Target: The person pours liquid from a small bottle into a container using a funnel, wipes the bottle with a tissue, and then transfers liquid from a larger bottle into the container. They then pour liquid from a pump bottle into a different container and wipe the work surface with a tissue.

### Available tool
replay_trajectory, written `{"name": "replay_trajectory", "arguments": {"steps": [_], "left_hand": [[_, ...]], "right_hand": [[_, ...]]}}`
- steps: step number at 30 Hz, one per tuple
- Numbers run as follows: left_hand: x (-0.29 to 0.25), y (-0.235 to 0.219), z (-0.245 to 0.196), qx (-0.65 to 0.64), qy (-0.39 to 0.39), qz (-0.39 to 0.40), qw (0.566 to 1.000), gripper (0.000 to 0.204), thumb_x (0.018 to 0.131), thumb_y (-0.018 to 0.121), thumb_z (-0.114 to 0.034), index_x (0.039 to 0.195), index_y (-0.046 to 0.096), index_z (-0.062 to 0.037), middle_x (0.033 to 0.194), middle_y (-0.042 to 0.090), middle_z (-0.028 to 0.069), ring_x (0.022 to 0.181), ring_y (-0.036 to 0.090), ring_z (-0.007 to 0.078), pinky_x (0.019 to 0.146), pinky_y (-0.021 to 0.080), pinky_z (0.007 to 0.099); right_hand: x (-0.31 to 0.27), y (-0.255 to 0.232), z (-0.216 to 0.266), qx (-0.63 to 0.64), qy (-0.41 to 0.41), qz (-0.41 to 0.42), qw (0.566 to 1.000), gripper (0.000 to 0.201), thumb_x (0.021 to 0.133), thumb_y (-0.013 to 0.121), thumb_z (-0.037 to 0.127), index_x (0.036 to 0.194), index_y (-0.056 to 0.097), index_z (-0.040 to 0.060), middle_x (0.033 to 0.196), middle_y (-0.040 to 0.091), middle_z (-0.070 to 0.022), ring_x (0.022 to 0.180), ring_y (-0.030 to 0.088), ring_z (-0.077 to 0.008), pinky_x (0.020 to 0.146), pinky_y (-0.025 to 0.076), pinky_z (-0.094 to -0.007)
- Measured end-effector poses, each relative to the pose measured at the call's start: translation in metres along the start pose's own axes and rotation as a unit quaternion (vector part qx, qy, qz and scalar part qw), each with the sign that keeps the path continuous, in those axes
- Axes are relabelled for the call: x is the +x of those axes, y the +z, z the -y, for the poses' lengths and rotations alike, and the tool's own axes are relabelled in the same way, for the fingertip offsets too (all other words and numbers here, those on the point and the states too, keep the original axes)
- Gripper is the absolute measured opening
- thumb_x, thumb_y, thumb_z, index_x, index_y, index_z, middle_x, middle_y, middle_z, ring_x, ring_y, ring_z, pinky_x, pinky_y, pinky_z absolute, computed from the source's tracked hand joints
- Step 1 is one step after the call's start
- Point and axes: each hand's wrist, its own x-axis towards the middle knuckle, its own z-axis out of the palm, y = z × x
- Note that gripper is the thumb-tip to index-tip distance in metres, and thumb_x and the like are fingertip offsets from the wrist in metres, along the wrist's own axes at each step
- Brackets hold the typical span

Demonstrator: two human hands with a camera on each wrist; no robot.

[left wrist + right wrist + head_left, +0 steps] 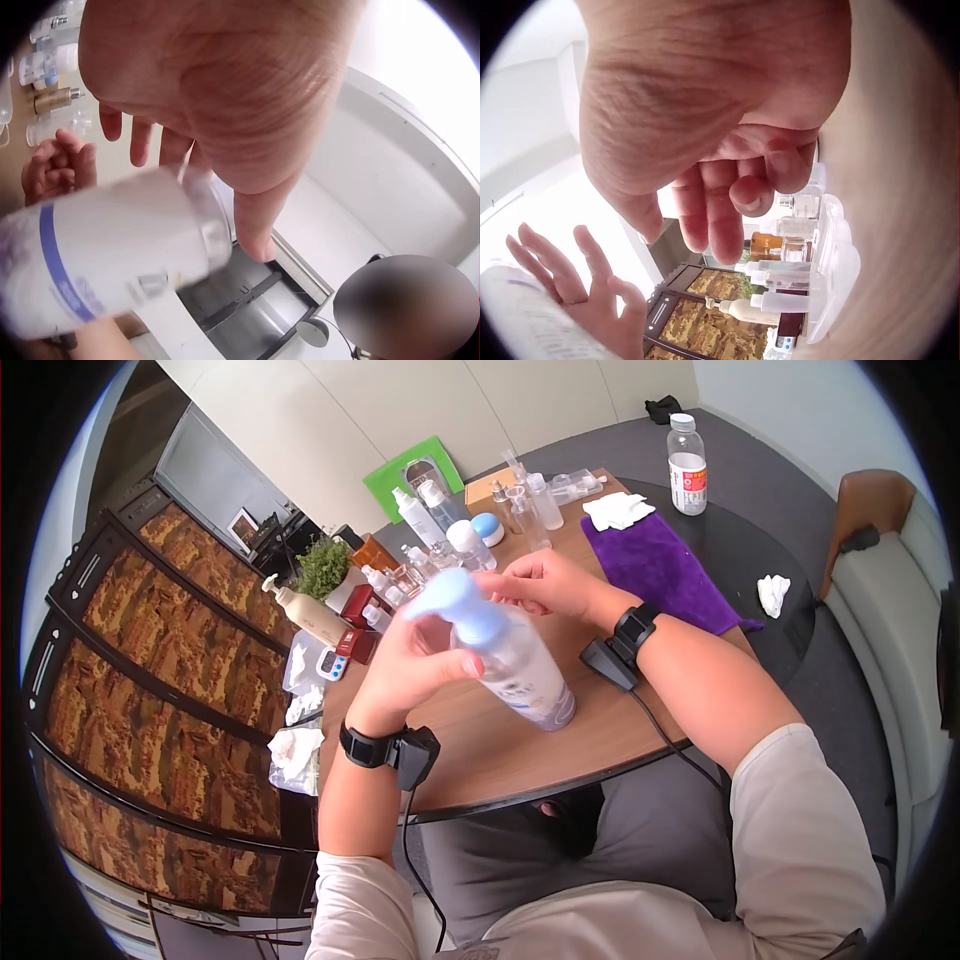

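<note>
A clear-and-white pump bottle [520, 670] with a light blue pump head [455, 605] leans over the wooden table, its top blurred. My left hand [400, 665] holds it near the neck, thumb on the near side; the pump head hides part of the fingers. In the left wrist view the bottle [112, 255] carries a blue band, and the thumb lies by its neck end. Just beyond the pump head is my right hand [550, 585], fingers loosely curled. In the right wrist view this right hand [720, 150] has nothing between its fingers.
Several small bottles [415, 515] crowd the table's far left side, near a plant [325, 565] and a beige pump bottle [305, 610]. To the right lie a purple cloth [665, 570] and tissues [617, 510]. A labelled plastic bottle [687, 470] stands behind them.
</note>
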Motion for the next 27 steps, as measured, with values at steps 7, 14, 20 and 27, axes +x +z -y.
{"name": "replay_trajectory", "arguments": {"steps": [7, 14, 20, 27], "left_hand": [[0.003, -0.005, 0.001, -0.026, -0.03, 0.007, 0.999, 0.072, 0.085, 0.088, -0.048, 0.131, 0.067, 0.0025, 0.15, 0.06, 0.0163, 0.135, 0.059, 0.0255, 0.115, 0.044, 0.0435], [0.007, -0.037, 0.001, 0.009, -0.029, 0.027, 0.999, 0.059, 0.085, 0.088, -0.031, 0.132, 0.07, -0.0012, 0.143, 0.064, 0.0107, 0.135, 0.057, 0.0233, 0.112, 0.047, 0.0412], [0.008, -0.032, 0.002, -0.027, -0.043, 0.042, 0.998, 0.068, 0.078, 0.091, -0.052, 0.12, 0.072, -0.0019, 0.139, 0.066, 0.0146, 0.152, 0.041, 0.0353, 0.124, 0.03, 0.0522], [0.005, -0.036, 0.023, -0.062, -0.002, 0.023, 0.998, 0.063, 0.082, 0.088, -0.044, 0.124, 0.07, -0.0008, 0.142, 0.065, 0.0161, 0.153, 0.039, 0.0324, 0.123, 0.032, 0.0527]], "right_hand": [[0.001, -0.006, -0.005, 0.054, 0.006, 0.046, 0.997, 0.037, 0.102, 0.073, 0.038, 0.11, 0.075, 0.0031, 0.092, 0.075, -0.0049, 0.064, 0.054, -0.0055, 0.055, 0.042, -0.023], [-0.017, 0.02, 0.018, 0.22, 0.034, 0.262, 0.939, 0.07, 0.082, 0.09, 0.027, 0.141, 0.06, 0.0028, 0.134, 0.068, -0.0088, 0.128, 0.06, -0.0221, 0.113, 0.045, -0.0409], [-0.007, 0.036, 0.02, -0.005, 0.025, 0.273, 0.962, 0.068, 0.074, 0.091, 0.021, 0.133, 0.064, 0.0029, 0.125, 0.071, -0.0086, 0.119, 0.065, -0.0216, 0.108, 0.048, -0.0378], [-0.008, 0.042, 0.015, -0.025, 0.003, 0.208, 0.978, 0.058, 0.073, 0.088, 0.019, 0.124, 0.067, 0.0017, 0.115, 0.074, -0.0089, 0.108, 0.069, -0.0203, 0.099, 0.053, -0.036]]}}
